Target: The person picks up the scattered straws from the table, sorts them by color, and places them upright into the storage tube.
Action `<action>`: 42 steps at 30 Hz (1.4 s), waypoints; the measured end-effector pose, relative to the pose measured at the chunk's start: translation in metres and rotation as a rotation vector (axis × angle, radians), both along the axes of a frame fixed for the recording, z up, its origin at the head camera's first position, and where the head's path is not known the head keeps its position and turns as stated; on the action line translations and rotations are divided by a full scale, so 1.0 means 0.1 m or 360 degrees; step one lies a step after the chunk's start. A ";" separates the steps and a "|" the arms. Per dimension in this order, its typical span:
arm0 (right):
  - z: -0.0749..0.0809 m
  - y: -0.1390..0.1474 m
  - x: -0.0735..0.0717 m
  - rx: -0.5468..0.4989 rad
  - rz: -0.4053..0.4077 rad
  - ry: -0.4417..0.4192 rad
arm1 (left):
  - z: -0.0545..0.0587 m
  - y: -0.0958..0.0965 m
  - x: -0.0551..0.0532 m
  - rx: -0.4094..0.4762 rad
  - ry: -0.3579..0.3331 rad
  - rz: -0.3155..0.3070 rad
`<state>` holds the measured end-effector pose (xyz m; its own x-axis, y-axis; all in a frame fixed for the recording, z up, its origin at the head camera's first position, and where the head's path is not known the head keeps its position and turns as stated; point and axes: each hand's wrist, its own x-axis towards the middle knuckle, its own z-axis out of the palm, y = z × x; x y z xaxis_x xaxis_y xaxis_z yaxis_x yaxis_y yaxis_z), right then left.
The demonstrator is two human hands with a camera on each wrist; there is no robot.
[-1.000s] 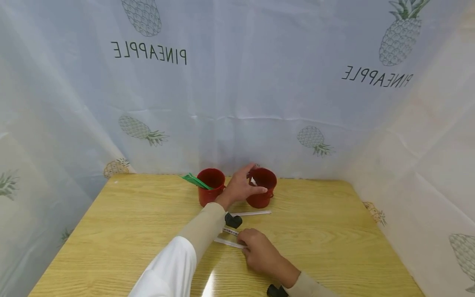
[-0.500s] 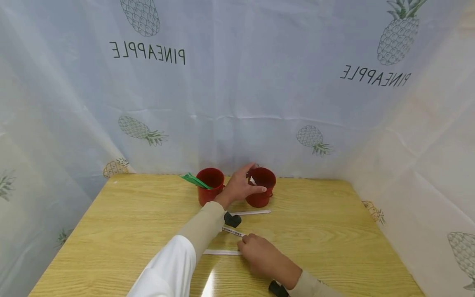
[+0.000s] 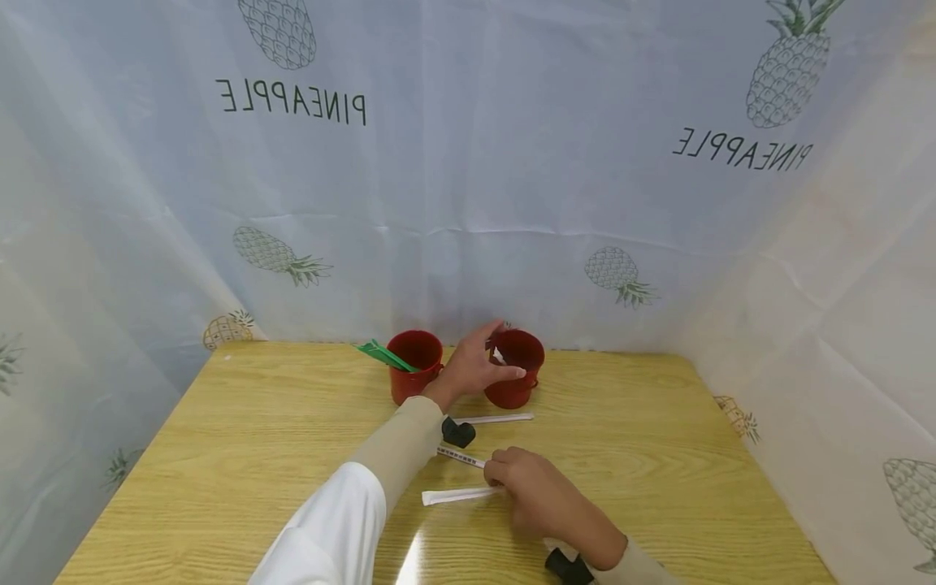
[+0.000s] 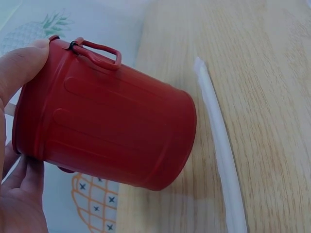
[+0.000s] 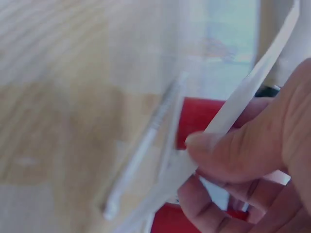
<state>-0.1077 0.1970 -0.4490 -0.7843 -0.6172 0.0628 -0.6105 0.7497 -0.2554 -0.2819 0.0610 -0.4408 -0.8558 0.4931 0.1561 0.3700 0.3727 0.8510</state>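
Observation:
My left hand (image 3: 468, 370) grips the rim of a small red metal bucket (image 3: 521, 390), thumb on one side and fingers on the other. In the left wrist view the bucket (image 4: 116, 116) shows its side and a wire handle. A white stick end (image 3: 500, 356) shows inside it. Nearer the front, my right hand (image 3: 537, 496) pinches a white paper-wrapped straw (image 3: 453, 496) between thumb and fingers; the straw (image 5: 238, 104) crosses the right wrist view at a slant. Just beyond that hand lies a wrapped straw with dark print (image 3: 462, 457).
Another red bucket (image 3: 405, 388) stands left of my left hand, with green wrapped sticks (image 3: 383, 354) leaning out. One more white wrapped straw (image 3: 497, 419) lies before the held bucket. A pineapple-print curtain (image 3: 468, 284) hangs behind the wooden table (image 3: 292, 455).
My right hand has moved a little right. The straw it pinches has swung and shifted, and its free end now shows left of the hand. The left hand and bucket stay in place.

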 end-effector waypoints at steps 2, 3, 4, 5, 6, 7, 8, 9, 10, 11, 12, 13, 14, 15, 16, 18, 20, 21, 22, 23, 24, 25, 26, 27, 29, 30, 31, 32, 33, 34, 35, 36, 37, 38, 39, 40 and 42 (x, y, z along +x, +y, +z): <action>0.08 0.06 0.00 -0.0210 0.0005 -0.0049 | 0.00 0.00 -0.01 0.0000 0.0010 -0.0001; 0.12 0.08 0.00 -0.0313 0.0008 -0.0078 | 0.01 0.00 -0.01 0.0005 0.0016 -0.0002; 0.15 0.11 0.00 -0.0423 0.0012 -0.0102 | 0.01 0.00 -0.02 0.0011 0.0023 -0.0003; 0.19 0.14 0.00 -0.0522 0.0016 -0.0124 | 0.01 0.00 -0.02 0.0016 0.0030 -0.0005; 0.22 0.16 -0.01 -0.0617 0.0018 -0.0147 | 0.01 0.00 -0.02 0.0022 0.0034 -0.0005; 0.26 0.19 -0.02 -0.0698 0.0026 -0.0148 | 0.01 -0.01 -0.02 0.0029 0.0038 -0.0005; 0.29 0.21 -0.04 -0.0764 0.0029 -0.0145 | 0.01 -0.01 -0.02 0.0034 0.0039 -0.0005; 0.32 0.23 -0.06 -0.0817 0.0022 -0.0146 | 0.01 -0.01 -0.02 0.0040 0.0035 -0.0003; 0.35 0.25 -0.07 -0.0865 0.0011 -0.0139 | 0.01 -0.02 -0.02 0.0045 0.0031 -0.0003; 0.38 0.27 -0.09 -0.0899 -0.0004 -0.0132 | 0.01 -0.02 -0.01 0.0046 0.0030 -0.0001; 0.42 0.28 -0.11 -0.0930 -0.0023 -0.0126 | 0.01 -0.02 -0.01 0.0048 0.0030 0.0002; 0.46 0.29 -0.13 -0.0958 -0.0043 -0.0112 | 0.01 -0.02 -0.01 0.0050 0.0033 0.0002; 0.50 0.30 -0.15 -0.0990 -0.0062 -0.0102 | 0.01 -0.02 -0.01 0.0051 0.0032 0.0004; 0.53 0.32 -0.17 -0.1019 -0.0080 -0.0086 | 0.01 -0.02 -0.01 0.0053 0.0036 0.0005; 0.57 0.33 -0.19 -0.1051 -0.0089 -0.0064 | 0.01 -0.02 -0.01 0.0052 0.0039 0.0008; 0.64 0.35 -0.25 -0.1120 -0.0115 -0.0010 | -0.01 -0.02 -0.01 0.0044 0.0040 0.0017; 0.70 0.37 -0.32 -0.1169 -0.0140 0.0072 | -0.02 -0.01 -0.02 0.0044 0.0035 0.0024; 0.74 0.38 -0.36 -0.1195 -0.0150 0.0121 | -0.02 -0.01 -0.02 0.0046 0.0035 0.0023; 0.77 0.38 -0.40 -0.1224 -0.0157 0.0167 | -0.02 -0.01 -0.01 0.0046 0.0029 0.0025; 0.81 0.38 -0.44 -0.1247 -0.0169 0.0214 | -0.02 -0.01 -0.01 0.0049 0.0027 0.0023; 0.85 0.37 -0.48 -0.1265 -0.0171 0.0270 | -0.01 -0.01 -0.01 0.0053 0.0026 0.0019; 0.88 0.37 -0.53 -0.1285 -0.0172 0.0316 | -0.01 -0.01 -0.01 0.0055 0.0024 0.0016; 0.90 0.36 -0.58 -0.1307 -0.0167 0.0358 | -0.01 -0.01 -0.01 0.0057 0.0024 0.0011; 0.92 0.35 -0.62 -0.1322 -0.0169 0.0396 | 0.00 -0.02 -0.01 0.0059 0.0018 0.0008; 0.92 0.33 -0.73 -0.1341 -0.0180 0.0448 | 0.00 -0.02 -0.01 0.0065 0.0013 0.0002; 0.91 0.32 -0.79 -0.1343 -0.0183 0.0465 | 0.00 -0.02 -0.01 0.0071 0.0013 -0.0004; 0.89 0.32 -0.85 -0.1340 -0.0192 0.0474 | 0.00 -0.02 -0.01 0.0082 0.0018 -0.0012; 0.86 0.31 -0.91 -0.1327 -0.0201 0.0480 | 0.00 -0.03 -0.01 0.0092 0.0021 -0.0017; 0.83 0.31 -0.96 -0.1314 -0.0204 0.0479 | 0.00 -0.02 -0.01 0.0107 0.0024 -0.0028; 0.80 0.31 -1.01 -0.1304 -0.0206 0.0463 | -0.01 -0.02 -0.01 0.0119 0.0028 -0.0037; 0.76 0.31 -1.05 -0.1288 -0.0208 0.0447 | -0.01 -0.02 -0.01 0.0126 0.0032 -0.0044; 0.72 0.31 -1.08 -0.1265 -0.0207 0.0438 | -0.01 -0.02 -0.01 0.0132 0.0038 -0.0052; 0.68 0.31 -1.11 -0.1247 -0.0212 0.0419 | -0.02 -0.02 -0.01 0.0134 0.0041 -0.0056; 0.64 0.31 -1.14 -0.1231 -0.0215 0.0397 | -0.02 -0.02 -0.01 0.0131 0.0040 -0.0058; 0.60 0.31 -1.16 -0.1216 -0.0218 0.0375 | -0.03 -0.02 -0.01 0.0132 0.0038 -0.0062; 0.56 0.31 -1.17 -0.1200 -0.0228 0.0355 | -0.03 -0.02 -0.01 0.0129 0.0039 -0.0060; 0.50 0.30 -1.19 -0.1165 -0.0243 0.0329 | -0.03 -0.02 -0.02 0.0132 0.0040 -0.0057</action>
<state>-0.2267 0.2272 -0.3991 -0.7852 -0.2483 0.5672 -0.6033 0.5133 -0.6104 -0.2838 0.0592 -0.4439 -0.8332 0.5079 0.2189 0.4036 0.2877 0.8685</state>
